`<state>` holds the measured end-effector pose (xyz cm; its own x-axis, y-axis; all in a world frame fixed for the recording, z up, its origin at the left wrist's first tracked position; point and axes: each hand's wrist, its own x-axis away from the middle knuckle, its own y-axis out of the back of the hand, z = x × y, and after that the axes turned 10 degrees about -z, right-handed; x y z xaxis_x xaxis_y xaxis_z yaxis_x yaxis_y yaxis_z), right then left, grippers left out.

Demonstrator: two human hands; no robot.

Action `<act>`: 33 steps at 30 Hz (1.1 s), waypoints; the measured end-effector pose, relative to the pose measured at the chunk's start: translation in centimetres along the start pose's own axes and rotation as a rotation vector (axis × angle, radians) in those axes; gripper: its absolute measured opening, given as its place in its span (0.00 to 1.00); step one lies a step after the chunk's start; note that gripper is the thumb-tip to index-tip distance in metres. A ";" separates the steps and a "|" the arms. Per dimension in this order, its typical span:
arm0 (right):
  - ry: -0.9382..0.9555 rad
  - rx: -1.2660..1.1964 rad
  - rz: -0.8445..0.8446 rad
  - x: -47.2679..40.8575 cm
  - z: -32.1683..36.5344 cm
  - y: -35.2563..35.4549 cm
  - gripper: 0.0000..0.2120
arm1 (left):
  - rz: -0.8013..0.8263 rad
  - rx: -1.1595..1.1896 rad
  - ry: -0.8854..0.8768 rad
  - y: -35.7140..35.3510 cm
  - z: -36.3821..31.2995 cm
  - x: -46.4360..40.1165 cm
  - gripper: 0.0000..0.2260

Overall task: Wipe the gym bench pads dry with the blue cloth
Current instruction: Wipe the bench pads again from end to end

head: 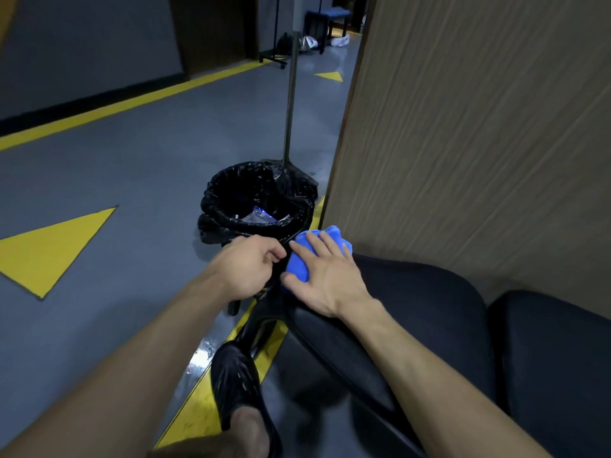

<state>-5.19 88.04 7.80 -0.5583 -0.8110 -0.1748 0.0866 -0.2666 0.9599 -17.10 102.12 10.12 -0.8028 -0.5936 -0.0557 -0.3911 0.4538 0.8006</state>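
Observation:
The blue cloth (325, 238) lies bunched on the far left end of a black bench pad (413, 302). My right hand (325, 277) presses down on the cloth with straight, spread fingers. My left hand (246, 269) sits just left of it at the pad's end, its fingers curled round a dark part of the bench frame there; what it grips is mostly hidden. A second black pad (555, 352) adjoins the first on the right.
A bin lined with a black bag (258, 201) stands on the floor just beyond the pad's end, with a metal pole (291, 94) behind it. A wood-grain wall (479, 127) rises behind the pads. My black shoe (236, 381) rests below on a yellow floor stripe.

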 end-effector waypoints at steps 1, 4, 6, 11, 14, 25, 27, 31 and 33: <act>0.013 -0.015 -0.019 0.4 -0.3 0.0 0.37 | 0.000 0.009 -0.008 -0.1 -0.4 -0.1 0.19; -0.009 -0.096 -0.046 2.1 -4.4 1.0 0.38 | 0.010 0.030 -0.047 -0.7 -2.0 -0.4 0.19; -0.169 -0.142 -0.074 2.9 -9.5 2.5 0.39 | 0.053 0.034 -0.073 -1.3 -3.2 -0.4 0.18; -0.489 -0.107 -0.097 7.7 -20.0 6.8 0.32 | 0.114 0.011 -0.118 -2.3 -4.7 -0.6 0.17; -0.591 -0.110 -0.119 9.5 -20.7 7.2 0.33 | 0.120 -0.018 -0.132 -2.4 -4.7 -0.8 0.17; -0.177 -0.088 -0.125 8.7 -9.9 3.8 0.39 | 0.067 -0.049 -0.143 -2.5 -4.0 0.1 0.19; -0.256 -0.011 -0.074 6.3 -7.5 3.1 0.42 | 0.039 -0.052 -0.145 -2.5 -4.1 0.6 0.20; 0.007 0.071 -0.153 11.4 -0.1 0.3 0.36 | -0.027 -0.056 -0.155 -2.0 -4.5 1.1 0.20; 0.089 0.149 -0.184 15.5 0.5 -0.1 0.36 | -0.027 -0.046 -0.150 -2.2 -5.0 1.7 0.19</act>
<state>-14.27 75.82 5.09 -0.4777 -0.8006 -0.3616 -0.1355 -0.3396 0.9308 -15.38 96.86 11.25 -0.8520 -0.4975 -0.1634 -0.3953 0.4065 0.8237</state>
